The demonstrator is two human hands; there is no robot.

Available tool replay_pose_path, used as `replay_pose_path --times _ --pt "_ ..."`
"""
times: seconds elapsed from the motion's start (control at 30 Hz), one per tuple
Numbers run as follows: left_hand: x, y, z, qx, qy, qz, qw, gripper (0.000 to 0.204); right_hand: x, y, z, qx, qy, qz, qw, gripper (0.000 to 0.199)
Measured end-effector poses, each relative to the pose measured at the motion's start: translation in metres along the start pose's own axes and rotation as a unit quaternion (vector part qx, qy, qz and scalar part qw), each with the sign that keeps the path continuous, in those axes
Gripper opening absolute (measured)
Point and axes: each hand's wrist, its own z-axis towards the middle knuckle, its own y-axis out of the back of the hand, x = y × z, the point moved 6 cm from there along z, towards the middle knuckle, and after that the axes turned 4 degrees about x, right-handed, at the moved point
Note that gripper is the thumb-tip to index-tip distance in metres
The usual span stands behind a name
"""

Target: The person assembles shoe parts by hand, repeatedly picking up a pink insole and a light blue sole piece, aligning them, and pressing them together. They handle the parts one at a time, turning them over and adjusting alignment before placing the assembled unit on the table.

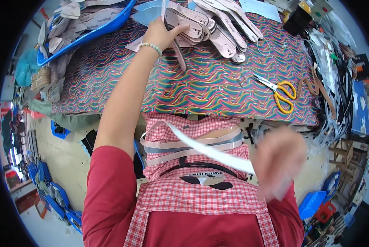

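At the far side of the table, my left hand is closed on a narrow insole seen nearly edge-on, its thumb stretched over neighbouring pieces. Around it lie pale pink shoe insoles in overlapping stacks, with a light blue piece beside the fingers. Down at the right, in front of my apron, my right hand is smeared by motion. A white strip runs into it, apparently gripped, though the fingers are blurred. The strip's other end joins loops of pale band lying across my lap.
Yellow-handled scissors lie on the wavy-patterned table cover. A blue tray of insoles stands at the back left. Toward the right edge are a brown strap and a heap of black and clear strips. Blue bins stand on the floor.
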Motion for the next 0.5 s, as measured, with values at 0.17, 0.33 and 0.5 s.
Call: replay_pose_path --times 0.17,0.33,0.5 --pt "0.052 -0.002 -0.027 0.148 0.075 -0.655 0.737 0.035 0.022 0.009 -0.008 -0.016 0.059 0.006 0.998 0.015" --pt "-0.010 0.010 -0.166 0.164 0.119 -0.701 0.684 0.035 -0.101 0.057 0.025 -0.300 -0.250 -0.267 0.881 0.007" --pt "-0.014 0.027 -0.210 0.098 0.126 -0.725 0.670 0.024 -0.169 0.055 0.032 -0.334 -0.183 0.007 0.925 0.013"
